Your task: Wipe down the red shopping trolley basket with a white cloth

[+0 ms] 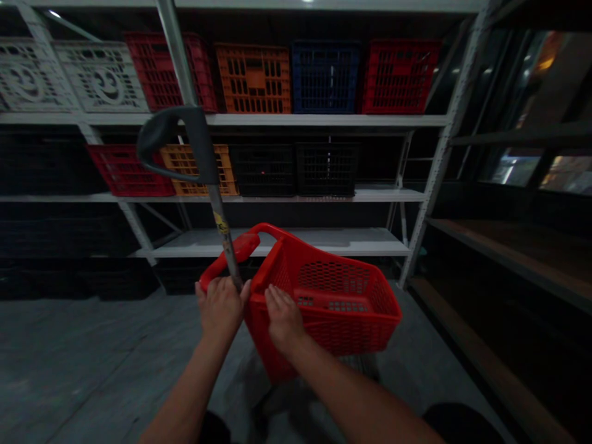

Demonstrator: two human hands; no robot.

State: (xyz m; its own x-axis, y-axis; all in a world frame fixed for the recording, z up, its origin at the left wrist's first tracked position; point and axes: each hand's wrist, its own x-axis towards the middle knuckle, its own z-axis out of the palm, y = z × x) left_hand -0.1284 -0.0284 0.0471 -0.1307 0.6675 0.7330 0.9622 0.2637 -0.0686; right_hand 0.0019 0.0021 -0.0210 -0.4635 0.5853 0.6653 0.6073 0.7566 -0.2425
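Gripping hard: a bare left hand (221, 306), fingers curled shut around the near end of a bright red perforated plastic trolley basket (330, 302), right at the foot of a long grey metal pole (222, 231). Just beside it, apart but close, a bare right hand (283, 319), open, with fingers spread flat against the basket's near wall and no clamp on anything.

Rising from the left hand's grip, the pole tilts up and away, with a small yellow label (221, 223) partway along and a curved black plastic grip (172, 139) at the top. Basket raised above the grey concrete floor (92, 370) in front of the person's legs, tipped slightly, with a red arched handle (263, 229) over the near end, rows of small holes in the far wall and a slotted band along the inside. Something grey and metallic below it, too dim to tell.

Farther out, white steel shelving (430, 172) with plastic crates (254, 79) in white, red, orange, blue and black. Off to the right, a dark wooden shelf (499, 259).
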